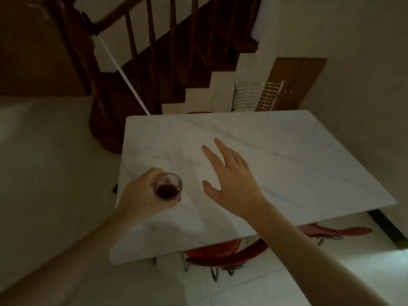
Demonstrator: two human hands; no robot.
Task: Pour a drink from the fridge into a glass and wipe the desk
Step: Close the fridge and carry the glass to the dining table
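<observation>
A small clear glass (169,187) holds a little dark red drink. My left hand (141,195) grips it from the left side, over the near left part of the white marble table (298,164). Whether the glass rests on the tabletop or hangs just above it I cannot tell. My right hand (231,180) is spread flat with fingers apart over the middle of the table, to the right of the glass, holding nothing.
Red chairs (220,255) are tucked under the table's near edge. A metal-backed chair (256,96) stands at the far edge. A dark wooden staircase (154,51) with a newel post (103,120) rises behind, with a white pole leaning on it. A wooden cabinet (295,82) is at the back right.
</observation>
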